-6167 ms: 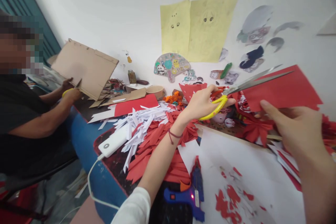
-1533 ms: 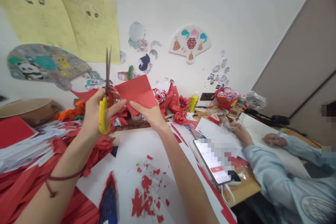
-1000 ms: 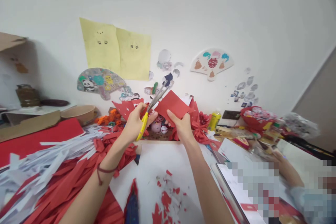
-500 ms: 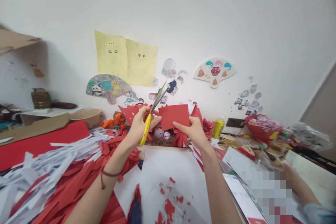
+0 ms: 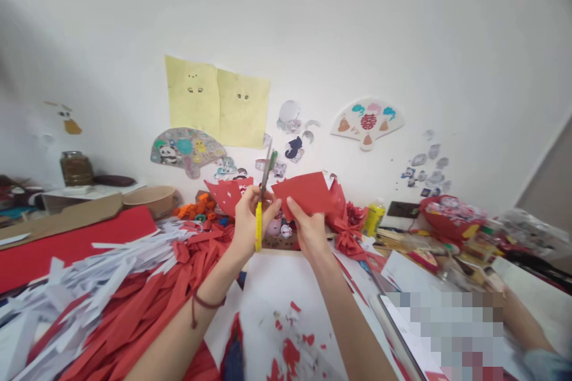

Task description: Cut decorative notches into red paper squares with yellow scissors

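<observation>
My left hand (image 5: 245,220) is closed around a pair of scissors (image 5: 258,227) with a yellow handle and upright blades. Its thumb reaches to the left edge of a red sheet of paper (image 5: 308,190); whether it grips the sheet I cannot tell. My right hand (image 5: 310,233) pinches that sheet at its lower edge, thumb in front and fingers partly hidden behind. Below both hands lies a white sheet (image 5: 286,277) with several red paper scraps (image 5: 291,354) on it.
Red paper strips (image 5: 147,303) and white strips (image 5: 89,286) pile up on the left. Red folded paper pieces (image 5: 351,241) stand behind my right hand. At the right are a yellow bottle (image 5: 373,217), a phone (image 5: 415,339) and another person's arm (image 5: 525,315).
My right hand has shifted left along the red sheet, which now tilts. The scissors have turned more upright, and my left hand has moved slightly right, closer to the sheet.
</observation>
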Action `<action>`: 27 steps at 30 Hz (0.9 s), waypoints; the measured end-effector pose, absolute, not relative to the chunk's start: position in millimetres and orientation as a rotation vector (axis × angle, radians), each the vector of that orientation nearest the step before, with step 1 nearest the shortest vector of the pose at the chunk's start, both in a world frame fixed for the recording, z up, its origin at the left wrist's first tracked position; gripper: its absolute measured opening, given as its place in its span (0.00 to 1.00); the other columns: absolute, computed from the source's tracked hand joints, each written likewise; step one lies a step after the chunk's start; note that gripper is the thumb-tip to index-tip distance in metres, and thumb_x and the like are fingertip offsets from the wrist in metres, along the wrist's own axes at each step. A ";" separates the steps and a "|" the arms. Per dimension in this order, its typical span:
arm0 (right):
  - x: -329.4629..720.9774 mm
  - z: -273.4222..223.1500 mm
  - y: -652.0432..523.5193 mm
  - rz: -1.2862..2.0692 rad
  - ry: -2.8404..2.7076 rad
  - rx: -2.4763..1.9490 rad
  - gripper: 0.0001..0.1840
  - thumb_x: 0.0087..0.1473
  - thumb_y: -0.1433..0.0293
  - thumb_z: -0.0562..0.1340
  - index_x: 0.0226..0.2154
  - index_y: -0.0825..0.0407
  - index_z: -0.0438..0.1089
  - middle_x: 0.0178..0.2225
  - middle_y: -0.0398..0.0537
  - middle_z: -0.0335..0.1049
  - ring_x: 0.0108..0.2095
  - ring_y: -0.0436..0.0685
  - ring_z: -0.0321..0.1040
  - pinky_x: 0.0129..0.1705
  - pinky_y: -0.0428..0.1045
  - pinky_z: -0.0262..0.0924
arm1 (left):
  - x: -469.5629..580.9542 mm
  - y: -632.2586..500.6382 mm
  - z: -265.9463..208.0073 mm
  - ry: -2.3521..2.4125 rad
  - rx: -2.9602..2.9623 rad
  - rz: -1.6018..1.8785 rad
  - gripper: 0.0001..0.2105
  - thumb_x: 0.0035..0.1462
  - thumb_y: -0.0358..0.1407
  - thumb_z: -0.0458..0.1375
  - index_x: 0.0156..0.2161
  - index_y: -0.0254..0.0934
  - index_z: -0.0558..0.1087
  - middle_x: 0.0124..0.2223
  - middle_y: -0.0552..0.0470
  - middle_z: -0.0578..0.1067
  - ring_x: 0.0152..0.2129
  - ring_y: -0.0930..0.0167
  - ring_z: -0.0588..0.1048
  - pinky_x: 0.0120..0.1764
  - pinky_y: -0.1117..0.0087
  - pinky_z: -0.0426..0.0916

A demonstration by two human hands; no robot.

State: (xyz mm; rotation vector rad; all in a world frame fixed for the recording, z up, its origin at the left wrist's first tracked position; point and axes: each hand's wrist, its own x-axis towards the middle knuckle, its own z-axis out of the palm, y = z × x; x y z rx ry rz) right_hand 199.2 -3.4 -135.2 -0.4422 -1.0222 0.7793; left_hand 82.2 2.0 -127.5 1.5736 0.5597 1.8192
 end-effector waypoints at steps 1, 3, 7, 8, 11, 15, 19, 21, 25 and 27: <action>200.5 -134.4 -4.1 0.729 -1.031 -0.476 0.13 0.45 0.66 0.70 0.35 0.51 0.73 0.29 0.43 0.76 0.30 0.53 0.73 0.38 0.49 0.69 | 79.2 2.6 -126.2 0.585 1.639 1.775 0.13 0.49 0.40 0.64 0.35 0.38 0.65 0.32 0.56 0.68 0.28 0.75 0.67 0.33 0.74 0.63; 207.9 -130.9 -5.5 0.675 -1.067 -0.534 0.09 0.47 0.65 0.69 0.29 0.53 0.73 0.22 0.43 0.74 0.22 0.51 0.69 0.28 0.47 0.66 | 70.3 4.9 -122.7 0.660 1.778 1.683 0.11 0.53 0.42 0.60 0.36 0.38 0.65 0.31 0.57 0.68 0.26 0.75 0.66 0.31 0.74 0.62; 229.8 -121.9 -7.4 0.649 -1.084 -0.531 0.09 0.46 0.66 0.69 0.28 0.55 0.73 0.20 0.44 0.73 0.20 0.51 0.68 0.22 0.46 0.61 | 48.1 10.0 -114.4 0.959 2.132 1.621 0.12 0.54 0.43 0.57 0.39 0.39 0.62 0.35 0.54 0.69 0.30 0.71 0.67 0.35 0.70 0.63; 234.5 -120.5 -7.9 0.641 -1.081 -0.532 0.09 0.46 0.66 0.70 0.27 0.55 0.73 0.20 0.43 0.72 0.20 0.51 0.67 0.23 0.46 0.61 | 43.6 10.4 -112.5 1.031 2.230 1.588 0.13 0.54 0.43 0.56 0.40 0.39 0.62 0.38 0.52 0.69 0.33 0.69 0.68 0.38 0.68 0.63; 244.3 -118.4 -9.9 0.618 -1.038 -0.542 0.10 0.43 0.67 0.71 0.27 0.55 0.74 0.23 0.44 0.74 0.24 0.52 0.69 0.31 0.48 0.67 | 36.5 8.9 -108.3 1.180 2.448 1.423 0.14 0.53 0.43 0.56 0.42 0.39 0.63 0.41 0.49 0.71 0.37 0.64 0.70 0.40 0.65 0.63; 251.9 -118.5 -14.7 0.593 -1.015 -0.572 0.13 0.41 0.66 0.71 0.31 0.54 0.74 0.32 0.46 0.76 0.33 0.55 0.72 0.43 0.52 0.68 | 38.7 3.9 -107.2 1.225 2.505 1.277 0.15 0.53 0.44 0.56 0.43 0.40 0.64 0.38 0.51 0.73 0.32 0.65 0.71 0.35 0.67 0.61; 258.8 -120.9 -16.7 0.573 -1.076 -0.786 0.13 0.40 0.62 0.72 0.21 0.52 0.70 0.21 0.42 0.70 0.25 0.53 0.66 0.31 0.49 0.65 | 42.7 0.9 -108.2 1.171 2.487 1.238 0.16 0.53 0.47 0.56 0.43 0.41 0.66 0.36 0.52 0.74 0.29 0.67 0.71 0.32 0.69 0.60; 260.6 -122.5 -15.9 0.555 -1.093 -0.853 0.17 0.38 0.61 0.72 0.16 0.51 0.67 0.16 0.38 0.62 0.20 0.50 0.59 0.25 0.48 0.61 | 43.4 0.6 -108.4 1.163 2.483 1.229 0.16 0.53 0.47 0.56 0.43 0.40 0.66 0.35 0.53 0.74 0.28 0.68 0.70 0.32 0.69 0.60; 259.8 -124.2 -15.4 0.496 -1.112 -0.933 0.26 0.38 0.61 0.72 0.10 0.49 0.56 0.11 0.34 0.46 0.15 0.46 0.44 0.18 0.46 0.49 | 43.6 1.2 -108.3 1.173 2.468 1.232 0.15 0.53 0.45 0.57 0.43 0.41 0.67 0.33 0.54 0.73 0.27 0.69 0.69 0.30 0.70 0.59; 258.5 -124.0 -16.2 0.482 -1.123 -0.942 0.25 0.39 0.61 0.72 0.11 0.48 0.57 0.11 0.34 0.45 0.15 0.46 0.44 0.19 0.46 0.50 | 43.9 1.9 -108.6 1.162 2.465 1.239 0.13 0.53 0.44 0.57 0.42 0.41 0.66 0.33 0.55 0.72 0.27 0.69 0.69 0.31 0.70 0.59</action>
